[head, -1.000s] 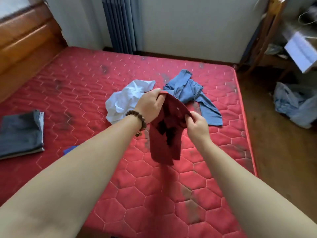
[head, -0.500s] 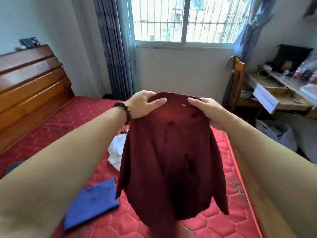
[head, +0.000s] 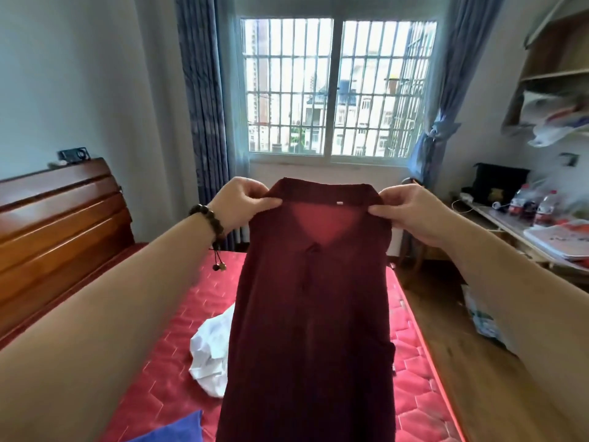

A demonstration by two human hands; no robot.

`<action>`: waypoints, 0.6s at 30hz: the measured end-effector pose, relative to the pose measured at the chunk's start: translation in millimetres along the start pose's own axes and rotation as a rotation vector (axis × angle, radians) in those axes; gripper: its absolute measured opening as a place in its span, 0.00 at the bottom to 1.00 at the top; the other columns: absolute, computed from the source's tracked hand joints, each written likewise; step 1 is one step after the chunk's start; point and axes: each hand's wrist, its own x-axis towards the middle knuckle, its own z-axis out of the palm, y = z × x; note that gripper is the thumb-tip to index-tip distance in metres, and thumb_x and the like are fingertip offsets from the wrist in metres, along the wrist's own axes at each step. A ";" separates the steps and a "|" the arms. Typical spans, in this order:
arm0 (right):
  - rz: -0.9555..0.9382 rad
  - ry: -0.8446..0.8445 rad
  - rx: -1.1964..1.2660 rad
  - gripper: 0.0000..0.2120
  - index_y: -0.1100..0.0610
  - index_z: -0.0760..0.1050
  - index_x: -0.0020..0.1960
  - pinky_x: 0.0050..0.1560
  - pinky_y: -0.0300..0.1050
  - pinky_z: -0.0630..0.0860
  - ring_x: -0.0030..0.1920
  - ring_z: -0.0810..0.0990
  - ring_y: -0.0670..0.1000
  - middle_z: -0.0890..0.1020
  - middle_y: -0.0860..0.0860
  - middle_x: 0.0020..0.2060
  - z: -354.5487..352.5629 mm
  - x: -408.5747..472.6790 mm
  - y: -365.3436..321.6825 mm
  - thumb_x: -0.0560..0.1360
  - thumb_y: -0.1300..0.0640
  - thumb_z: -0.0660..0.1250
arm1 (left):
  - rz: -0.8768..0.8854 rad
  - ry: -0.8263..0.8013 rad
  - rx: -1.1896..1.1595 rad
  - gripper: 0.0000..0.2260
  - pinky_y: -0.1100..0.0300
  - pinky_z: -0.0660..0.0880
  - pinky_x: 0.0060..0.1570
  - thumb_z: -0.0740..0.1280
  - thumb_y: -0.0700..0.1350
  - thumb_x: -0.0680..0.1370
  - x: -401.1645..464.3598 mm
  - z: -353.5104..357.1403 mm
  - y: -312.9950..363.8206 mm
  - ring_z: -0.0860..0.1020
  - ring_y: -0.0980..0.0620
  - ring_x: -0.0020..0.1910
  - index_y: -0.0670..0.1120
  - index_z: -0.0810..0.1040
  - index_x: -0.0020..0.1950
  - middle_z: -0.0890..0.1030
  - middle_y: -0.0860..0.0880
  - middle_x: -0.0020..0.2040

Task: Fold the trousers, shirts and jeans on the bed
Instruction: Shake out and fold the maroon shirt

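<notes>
A dark red shirt [head: 312,314] is held up at chest height above the red mattress [head: 178,362], hanging full length with its collar uppermost. Each collar corner is pinched, one by the left hand [head: 243,202] and one by the right hand [head: 411,212]. A crumpled white shirt [head: 210,355] and a blue cloth [head: 178,429] are seen lying on the mattress below.

I hold a dark maroon shirt [head: 314,314] over the red hexagon-quilted mattress [head: 178,371]; a white shirt [head: 210,355] and blue cloth [head: 172,430] lie there.

Bare forearms, dark beaded bracelet [head: 208,218] with tassel, left wrist
</notes>
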 end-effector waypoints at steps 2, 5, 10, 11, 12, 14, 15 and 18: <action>-0.035 0.062 -0.080 0.07 0.55 0.80 0.41 0.36 0.41 0.76 0.33 0.79 0.48 0.82 0.51 0.33 1.0 0.7 -4.7 0.75 0.64 0.69 | 0.090 0.080 0.038 0.07 0.67 0.74 0.35 0.70 0.40 0.75 0.5 3.4 5.9 0.75 0.59 0.30 0.37 0.79 0.40 0.79 0.47 0.35; -0.092 0.201 -0.174 0.08 0.52 0.80 0.44 0.36 0.37 0.76 0.34 0.81 0.45 0.83 0.50 0.37 6.9 2.9 -9.4 0.78 0.62 0.65 | 0.144 0.156 0.132 0.08 0.65 0.75 0.34 0.71 0.44 0.75 0.5 8.6 10.8 0.77 0.59 0.30 0.43 0.77 0.38 0.80 0.47 0.34; -0.100 0.314 -0.271 0.06 0.58 0.78 0.48 0.43 0.45 0.75 0.37 0.79 0.50 0.83 0.54 0.38 11.9 4.0 -12.2 0.78 0.56 0.65 | 0.223 0.285 0.390 0.18 0.56 0.73 0.37 0.72 0.54 0.73 0.2 -1.1 13.9 0.75 0.49 0.33 0.41 0.75 0.34 0.78 0.44 0.32; -0.087 0.272 -0.257 0.06 0.59 0.78 0.48 0.41 0.45 0.76 0.37 0.80 0.50 0.83 0.54 0.37 10.0 2.3 -13.5 0.76 0.56 0.68 | 0.234 0.288 0.406 0.18 0.56 0.72 0.37 0.71 0.55 0.73 0.2 -4.4 14.6 0.73 0.50 0.32 0.41 0.75 0.33 0.77 0.45 0.31; -0.083 0.226 -0.256 0.07 0.60 0.79 0.47 0.41 0.45 0.77 0.37 0.80 0.50 0.83 0.55 0.38 8.0 0.6 -14.8 0.75 0.56 0.70 | 0.236 0.282 0.401 0.18 0.57 0.71 0.36 0.71 0.54 0.74 0.4 -7.2 15.4 0.72 0.52 0.32 0.42 0.75 0.33 0.76 0.46 0.30; -0.108 0.196 -0.316 0.05 0.58 0.80 0.42 0.40 0.40 0.75 0.35 0.79 0.46 0.83 0.53 0.35 4.3 -1.5 -16.9 0.73 0.57 0.72 | 0.222 0.234 0.345 0.16 0.63 0.70 0.33 0.70 0.52 0.75 1.4 -9.8 16.9 0.71 0.55 0.30 0.43 0.75 0.33 0.74 0.48 0.30; -0.129 0.218 -0.347 0.05 0.56 0.79 0.40 0.37 0.36 0.73 0.32 0.77 0.42 0.82 0.50 0.32 3.5 -1.4 -17.2 0.73 0.57 0.72 | 0.208 0.199 0.307 0.14 0.66 0.70 0.32 0.70 0.50 0.75 1.8 -9.4 17.5 0.71 0.57 0.29 0.44 0.75 0.34 0.74 0.49 0.30; -0.162 0.356 -0.374 0.07 0.53 0.77 0.38 0.34 0.32 0.68 0.29 0.74 0.40 0.78 0.44 0.28 5.6 1.2 -16.8 0.75 0.58 0.69 | 0.166 0.097 0.217 0.10 0.69 0.71 0.31 0.68 0.47 0.77 3.5 -7.7 19.6 0.73 0.59 0.30 0.44 0.76 0.38 0.77 0.48 0.35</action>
